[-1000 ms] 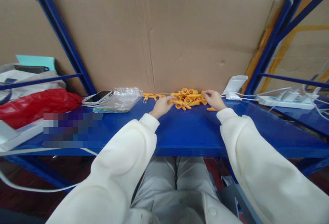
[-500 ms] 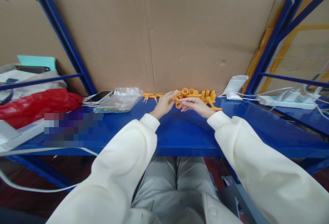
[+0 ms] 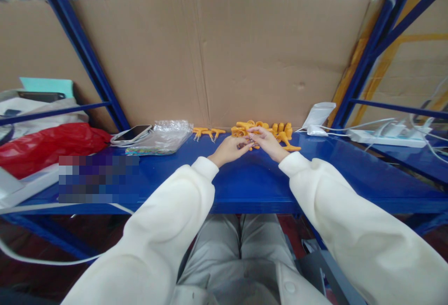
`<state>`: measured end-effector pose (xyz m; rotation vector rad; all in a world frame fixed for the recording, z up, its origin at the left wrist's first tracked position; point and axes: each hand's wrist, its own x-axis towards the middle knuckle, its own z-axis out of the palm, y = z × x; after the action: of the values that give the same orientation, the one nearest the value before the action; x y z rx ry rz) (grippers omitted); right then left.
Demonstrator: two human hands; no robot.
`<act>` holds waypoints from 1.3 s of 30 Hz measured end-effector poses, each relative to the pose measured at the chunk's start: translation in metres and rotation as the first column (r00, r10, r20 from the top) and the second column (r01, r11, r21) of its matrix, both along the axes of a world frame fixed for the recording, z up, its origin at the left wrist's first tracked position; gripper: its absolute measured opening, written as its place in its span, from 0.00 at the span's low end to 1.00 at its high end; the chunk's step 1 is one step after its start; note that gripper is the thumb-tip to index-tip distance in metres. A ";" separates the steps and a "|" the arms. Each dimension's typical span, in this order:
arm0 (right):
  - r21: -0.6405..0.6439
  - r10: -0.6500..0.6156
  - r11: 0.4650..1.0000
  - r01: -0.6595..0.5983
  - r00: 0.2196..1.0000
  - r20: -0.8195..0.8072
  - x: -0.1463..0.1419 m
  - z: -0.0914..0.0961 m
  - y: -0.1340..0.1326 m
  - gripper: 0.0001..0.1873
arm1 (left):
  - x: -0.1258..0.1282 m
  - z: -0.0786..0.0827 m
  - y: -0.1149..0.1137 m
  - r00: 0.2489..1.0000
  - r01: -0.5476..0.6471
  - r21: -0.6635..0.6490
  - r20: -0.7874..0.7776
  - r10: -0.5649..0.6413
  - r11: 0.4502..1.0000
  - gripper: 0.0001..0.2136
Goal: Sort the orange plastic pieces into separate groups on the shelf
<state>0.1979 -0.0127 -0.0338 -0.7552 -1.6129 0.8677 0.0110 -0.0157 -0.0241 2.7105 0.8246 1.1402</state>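
My left hand (image 3: 229,150) and my right hand (image 3: 266,142) meet over the blue tabletop (image 3: 250,179), fingers bent and tips close together. A small piece with a metallic glint is between their fingertips; the fingers cover most of it. Just behind them lies a pile of orange plastic parts (image 3: 261,124), some of them round and hollow like cups. Left of the pile, several orange T-shaped corkscrews (image 3: 212,132) rest with their metal spirals pointing toward me. An orange handle-shaped part (image 3: 291,148) lies beside my right hand.
A phone (image 3: 137,133) and clear plastic bags (image 3: 168,138) lie to the left, near a red bag (image 3: 52,146). At right are a white stand (image 3: 318,117) and a power strip (image 3: 388,138) with cables. A cardboard sheet (image 3: 262,58) closes off the back.
My left hand has drawn back from the orange pile toward me, its fingers now pointing at my right hand. My right hand has shifted slightly, its fingers raised and more curled.
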 end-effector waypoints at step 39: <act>0.132 -0.082 0.990 0.051 0.966 0.245 0.003 -0.007 0.010 0.23 | -0.012 0.000 0.026 0.902 -0.211 -0.415 0.267 0.340 0.885 0.05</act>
<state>0.2008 -0.0030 -0.0404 -0.8510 -1.8347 0.6353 -0.0008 0.0107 -0.0244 2.0584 1.2552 1.2848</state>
